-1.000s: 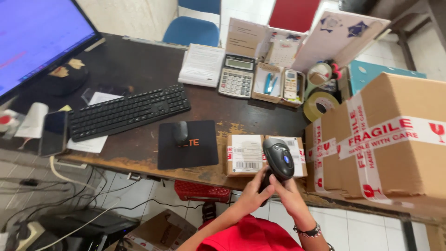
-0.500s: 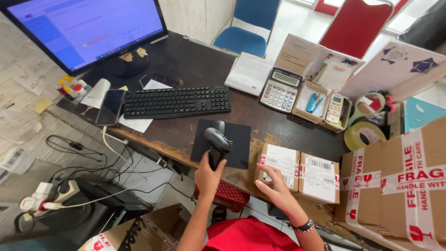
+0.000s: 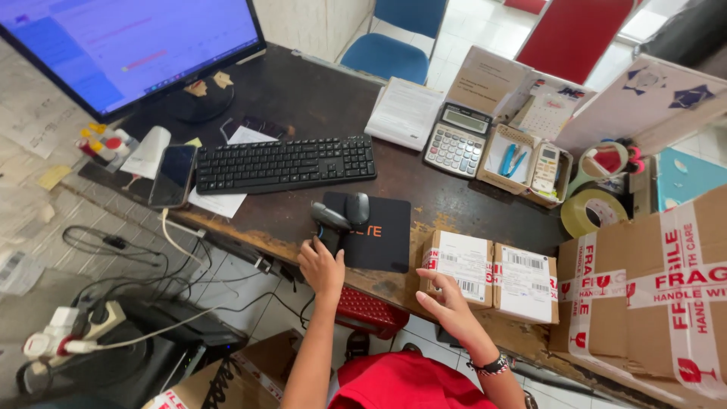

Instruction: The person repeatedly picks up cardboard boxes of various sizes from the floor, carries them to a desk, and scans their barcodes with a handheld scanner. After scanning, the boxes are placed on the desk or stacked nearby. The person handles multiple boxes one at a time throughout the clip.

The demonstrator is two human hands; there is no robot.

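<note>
Barcode scanner [image 3: 331, 221] upright on black mouse pad [image 3: 369, 230] at desk edge, my left hand [image 3: 321, 265] clenched round its handle. Hard plastic, probably light; hold low on handle. Right hand [image 3: 441, 301] flat on small labelled parcel [image 3: 457, 266], fingers loose (grip unclear). Stiff cardboard, take by sides. Second parcel [image 3: 524, 282] touching it; mouse [image 3: 357, 207] just beside scanner, keyboard [image 3: 286, 163] behind.

Worn dark wooden desk [image 3: 303, 98], blue chair [image 3: 390, 53], red chair [image 3: 579, 34], pale tiled floor [image 3: 485, 23], daylight
</note>
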